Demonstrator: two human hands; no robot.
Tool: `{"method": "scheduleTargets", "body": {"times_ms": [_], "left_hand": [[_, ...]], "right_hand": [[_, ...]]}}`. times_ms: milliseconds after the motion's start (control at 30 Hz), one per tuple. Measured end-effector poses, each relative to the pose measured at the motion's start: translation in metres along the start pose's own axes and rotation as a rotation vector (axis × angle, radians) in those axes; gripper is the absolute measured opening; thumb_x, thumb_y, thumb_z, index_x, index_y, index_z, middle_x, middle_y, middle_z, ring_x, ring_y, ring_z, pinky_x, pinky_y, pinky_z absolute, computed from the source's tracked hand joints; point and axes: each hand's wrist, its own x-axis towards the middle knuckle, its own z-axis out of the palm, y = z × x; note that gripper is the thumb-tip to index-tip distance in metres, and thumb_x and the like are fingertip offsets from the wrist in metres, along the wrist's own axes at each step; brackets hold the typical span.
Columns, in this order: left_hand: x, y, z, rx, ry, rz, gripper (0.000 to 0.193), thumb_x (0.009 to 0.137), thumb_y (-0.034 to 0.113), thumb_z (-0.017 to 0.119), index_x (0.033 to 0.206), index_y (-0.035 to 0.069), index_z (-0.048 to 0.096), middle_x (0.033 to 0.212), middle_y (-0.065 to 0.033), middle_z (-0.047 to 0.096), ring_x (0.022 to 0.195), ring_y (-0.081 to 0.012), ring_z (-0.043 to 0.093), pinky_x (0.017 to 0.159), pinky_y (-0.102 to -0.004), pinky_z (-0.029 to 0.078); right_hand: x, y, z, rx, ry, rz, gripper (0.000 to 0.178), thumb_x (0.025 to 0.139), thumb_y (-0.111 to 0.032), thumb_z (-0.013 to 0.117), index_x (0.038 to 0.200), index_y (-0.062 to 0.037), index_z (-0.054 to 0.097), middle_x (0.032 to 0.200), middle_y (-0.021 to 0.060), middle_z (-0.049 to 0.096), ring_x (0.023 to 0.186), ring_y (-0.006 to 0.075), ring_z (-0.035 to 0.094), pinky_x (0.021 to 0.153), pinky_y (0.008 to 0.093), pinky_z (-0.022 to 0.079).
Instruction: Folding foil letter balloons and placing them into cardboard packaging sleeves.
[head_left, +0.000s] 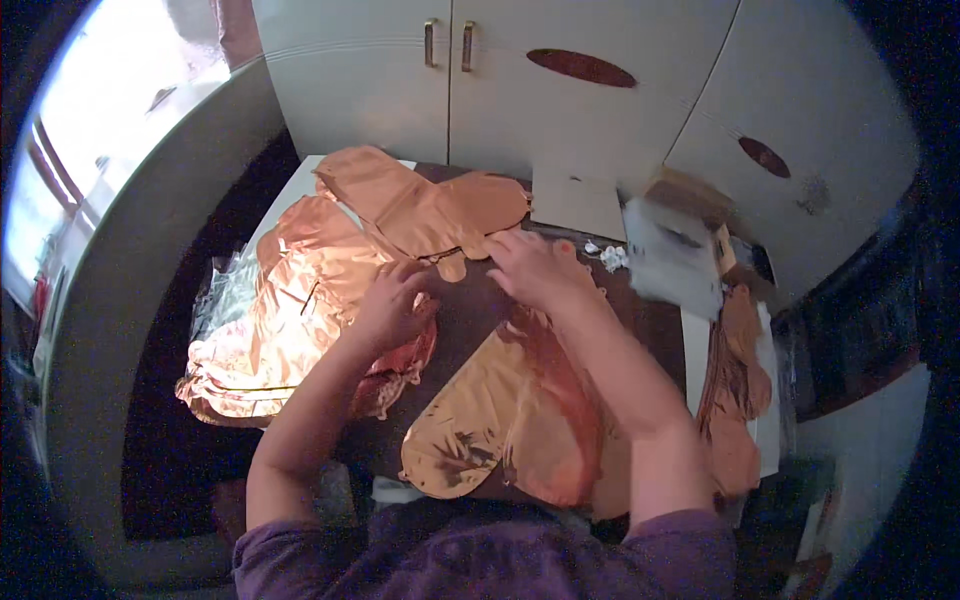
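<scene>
Flat rose-gold foil balloons cover a dark table point(470, 310). My left hand point(392, 303) rests with bent fingers on the edge of a stack of foil balloons point(290, 320) at the left. My right hand point(540, 268) lies palm down near the neck of a far foil balloon point(430, 205), fingers spread. Whether either hand pinches the foil is hidden. Another deflated balloon point(500, 425) lies under my right forearm near the front edge.
A blurred open cardboard box point(680, 240) stands at the right, with more foil balloons point(735, 390) beside it. A flat card point(578, 205) and small white scraps point(612, 256) lie at the back. White cabinet doors point(450, 90) stand behind the table. Clear plastic wrap point(220, 290) lies at the left.
</scene>
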Motion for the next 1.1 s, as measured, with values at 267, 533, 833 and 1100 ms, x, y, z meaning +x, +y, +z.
{"method": "scheduleTargets", "body": {"times_ms": [267, 533, 833, 1100], "left_hand": [[-0.001, -0.018, 0.008, -0.135, -0.197, -0.184, 0.026, 0.081, 0.025, 0.063, 0.096, 0.004, 0.069, 0.107, -0.0177, 0.062, 0.105, -0.035, 0.057, 0.093, -0.0465, 0.044], [0.089, -0.047, 0.053, -0.175, 0.077, 0.172, 0.029, 0.075, 0.018, 0.068, 0.102, 0.007, 0.069, 0.097, -0.0132, 0.065, 0.093, -0.0361, 0.062, 0.081, -0.0436, 0.051], [0.118, -0.043, 0.053, -0.516, -0.295, -0.434, 0.026, 0.085, 0.02, 0.065, 0.103, 0.001, 0.069, 0.089, -0.0165, 0.069, 0.078, -0.0289, 0.067, 0.075, -0.0386, 0.053], [0.117, -0.063, 0.08, -0.392, 0.086, -0.015, 0.029, 0.088, 0.026, 0.062, 0.105, 0.004, 0.07, 0.09, -0.018, 0.069, 0.079, -0.0324, 0.068, 0.078, -0.0418, 0.053]], "right_hand": [[0.024, 0.036, 0.043, -0.146, -0.185, -0.085, 0.011, 0.075, -0.013, 0.058, 0.083, -0.0074, 0.064, 0.085, 0.0124, 0.065, 0.079, 0.0327, 0.065, 0.07, 0.0438, 0.051], [0.042, 0.041, 0.035, 0.065, -0.201, 0.156, 0.011, 0.08, -0.016, 0.06, 0.085, -0.0091, 0.068, 0.087, 0.0126, 0.068, 0.083, 0.033, 0.065, 0.073, 0.0434, 0.052], [0.018, 0.034, 0.012, -0.001, -0.015, -0.056, 0.019, 0.074, -0.014, 0.067, 0.092, -0.0087, 0.063, 0.09, 0.0104, 0.06, 0.086, 0.0311, 0.062, 0.074, 0.0426, 0.05], [0.011, 0.048, 0.047, -0.145, -0.018, -0.224, 0.009, 0.08, -0.014, 0.059, 0.083, -0.0083, 0.065, 0.077, 0.0087, 0.06, 0.076, 0.0289, 0.062, 0.071, 0.0401, 0.05]]}}
